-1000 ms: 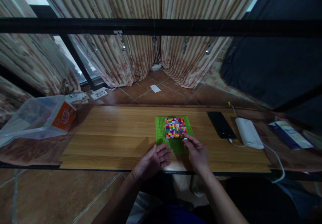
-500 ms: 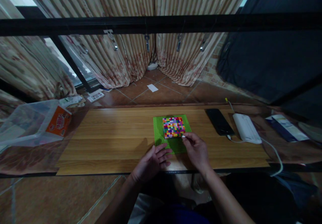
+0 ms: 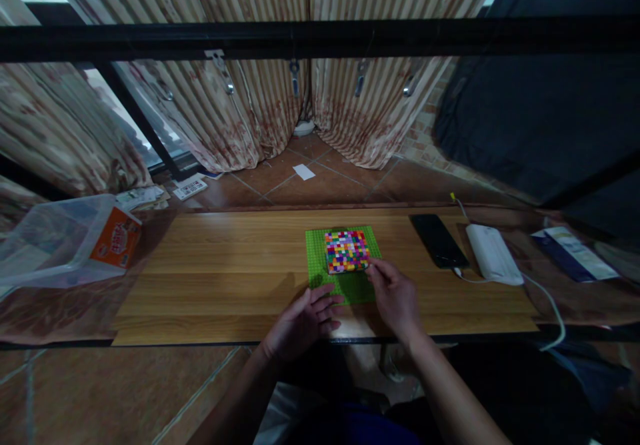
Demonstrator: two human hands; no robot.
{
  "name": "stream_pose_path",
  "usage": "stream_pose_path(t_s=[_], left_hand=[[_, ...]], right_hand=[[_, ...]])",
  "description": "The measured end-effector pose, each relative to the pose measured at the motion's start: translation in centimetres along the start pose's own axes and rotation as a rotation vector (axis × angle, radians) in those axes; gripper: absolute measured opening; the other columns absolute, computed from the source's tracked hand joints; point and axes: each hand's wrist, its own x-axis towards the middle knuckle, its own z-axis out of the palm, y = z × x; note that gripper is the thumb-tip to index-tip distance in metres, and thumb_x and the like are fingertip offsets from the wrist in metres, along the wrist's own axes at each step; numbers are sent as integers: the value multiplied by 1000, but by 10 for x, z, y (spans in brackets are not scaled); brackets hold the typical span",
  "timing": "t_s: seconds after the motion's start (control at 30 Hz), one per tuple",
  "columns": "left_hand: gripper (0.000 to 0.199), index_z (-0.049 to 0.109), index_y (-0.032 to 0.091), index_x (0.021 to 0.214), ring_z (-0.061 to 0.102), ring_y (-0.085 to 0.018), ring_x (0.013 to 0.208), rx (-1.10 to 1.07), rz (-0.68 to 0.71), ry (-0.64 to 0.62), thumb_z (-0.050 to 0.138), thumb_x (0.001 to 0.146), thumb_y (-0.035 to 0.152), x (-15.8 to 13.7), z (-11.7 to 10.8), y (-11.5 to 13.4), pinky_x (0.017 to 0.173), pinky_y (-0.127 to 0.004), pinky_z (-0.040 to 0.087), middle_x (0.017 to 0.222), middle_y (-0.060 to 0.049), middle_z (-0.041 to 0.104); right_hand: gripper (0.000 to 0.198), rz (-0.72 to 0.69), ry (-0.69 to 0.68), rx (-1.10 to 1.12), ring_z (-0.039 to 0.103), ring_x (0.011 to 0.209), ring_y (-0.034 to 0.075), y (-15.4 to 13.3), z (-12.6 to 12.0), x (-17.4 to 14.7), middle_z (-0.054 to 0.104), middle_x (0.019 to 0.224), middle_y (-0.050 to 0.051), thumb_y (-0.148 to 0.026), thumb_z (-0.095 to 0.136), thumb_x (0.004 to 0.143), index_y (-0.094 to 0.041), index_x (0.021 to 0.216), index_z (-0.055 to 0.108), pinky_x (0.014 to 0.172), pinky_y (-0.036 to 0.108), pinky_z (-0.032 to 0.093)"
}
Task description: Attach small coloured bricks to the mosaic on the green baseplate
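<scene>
A block of small multicoloured toy bricks [image 3: 347, 251] sits on a green studded baseplate [image 3: 316, 271], toward its back right. My right hand [image 3: 397, 295] is at the block's front right corner, thumb and forefinger pinched on a small white brick that the fingertips now mostly hide. They appear to touch the corner. My left hand [image 3: 305, 318] is open, palm turned up and fingers apart, over the plate's front left edge. Nothing lies in it.
The baseplate lies on a wooden board [image 3: 225, 271]. To the right are a black phone [image 3: 439, 241], a white power bank [image 3: 493, 254] with a cable, and a blue and white packet [image 3: 574, 255]. A clear plastic bin [image 3: 60, 245] with an orange label stands at left.
My right hand has shifted slightly right and forward, to the block's corner. The white brick that showed at its fingertips is now mostly hidden. My left hand has hardly moved.
</scene>
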Motion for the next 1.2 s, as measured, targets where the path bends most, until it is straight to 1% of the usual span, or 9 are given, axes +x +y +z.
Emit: stream_pose_path(t_s=[0.17,0.3,0.47,0.53,0.7,0.83,1.0,1.1,1.2], left_hand=[[41,56,18,121,56,-20,104,-8,1,-2,40,92,42,-1,1,0,92,-36,39,119,-13,59],[41,55,18,121,56,-21,106,-10,-1,-13,40,92,42,0,1,0,92,-37,39,120,-13,59],[42,55,17,121,56,-21,105,-12,3,-8,41,91,42,1,-1,0,92,-37,39,119,-13,60],[42,55,16,122,56,-21,105,-10,5,-11,41,91,43,1,-2,-1,92,-37,39,118,-13,60],[43,54,17,122,56,-20,105,6,9,-19,42,91,44,0,-3,-1,92,-37,39,120,-13,59],[43,54,17,123,56,-20,105,4,3,-16,41,92,43,0,-3,-1,92,-36,39,121,-13,58],[42,54,17,123,56,-20,106,-2,-1,-20,41,91,42,0,-3,-1,92,-36,40,121,-13,58],[41,54,18,122,57,-20,105,4,-1,-18,41,92,42,1,-3,0,92,-36,40,121,-12,59],[41,55,19,122,57,-20,105,13,0,-12,41,91,43,1,-3,0,92,-36,40,121,-12,59]], right_hand=[[30,-84,-37,-214,68,77,22,-5,-1,-1,71,93,9,-34,43,90,-19,105,63,69,33,50],[30,-115,-5,-316,66,77,23,-13,-1,2,70,92,9,-32,39,92,-18,104,62,70,34,48],[25,-276,53,-237,57,101,23,-12,6,10,65,105,8,-32,47,89,-22,96,69,89,38,43],[21,-284,88,-189,53,105,22,-7,12,13,62,109,8,-34,53,86,-24,92,71,91,40,42],[17,-201,96,-102,48,113,24,9,25,17,59,116,6,-36,61,81,-29,89,74,96,44,36],[16,-75,82,86,47,116,24,14,32,18,60,115,5,-37,64,77,-28,86,74,98,44,35],[18,104,71,347,53,111,23,11,35,24,65,106,5,-32,71,68,-25,83,75,96,40,38],[22,166,62,415,52,113,23,7,34,28,68,102,3,-29,73,63,-25,85,75,99,40,36],[27,204,42,443,55,107,23,4,33,31,69,101,3,-27,72,62,-24,88,74,98,41,37]])
